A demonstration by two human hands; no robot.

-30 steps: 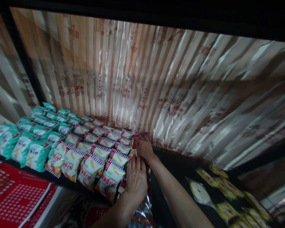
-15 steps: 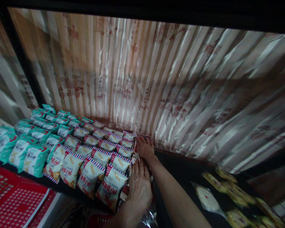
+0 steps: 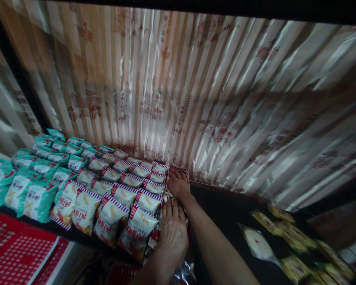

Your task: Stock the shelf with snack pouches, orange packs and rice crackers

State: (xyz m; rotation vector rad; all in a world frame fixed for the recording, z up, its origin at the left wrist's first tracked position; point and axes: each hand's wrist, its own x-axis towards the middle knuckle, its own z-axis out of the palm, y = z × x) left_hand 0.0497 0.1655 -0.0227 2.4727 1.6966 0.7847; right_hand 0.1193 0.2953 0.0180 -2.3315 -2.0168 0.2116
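Resting palm-down on a dark red wrapper (image 3: 178, 169), both hands in a line front to back. Right hand (image 3: 178, 184) on the far end, by the back of the shelf (image 3: 222, 215); left hand (image 3: 174, 227) just nearer, on the front half. Both flat, fingers extended: right slightly spread, left closer together and pointing to the back. No pinch or grasp visible on either; undersides hidden, so can't tell how hard they bear down.

Wrapper's long axis runs front to back, far end toward the striped sheet (image 3: 154, 79), near end toward the wearer. Roughly parallel to the rows of white snack bags (image 3: 140, 229) just left of it. Near end is shiny, partly under the left wrist. Can't tell if it's one long piece or several packs in a row; hands cover too much.

White bags stand in rows, front ones tilted back, printed faces forward. Green snack bags (image 3: 39, 202) further left, same layout. Red basket (image 3: 20, 253) below the shelf edge at left. Right of the wrapper: bare black shelf, then a clear pack (image 3: 257, 242) lying flat, then yellow packs (image 3: 295, 269) scattered, blurred.
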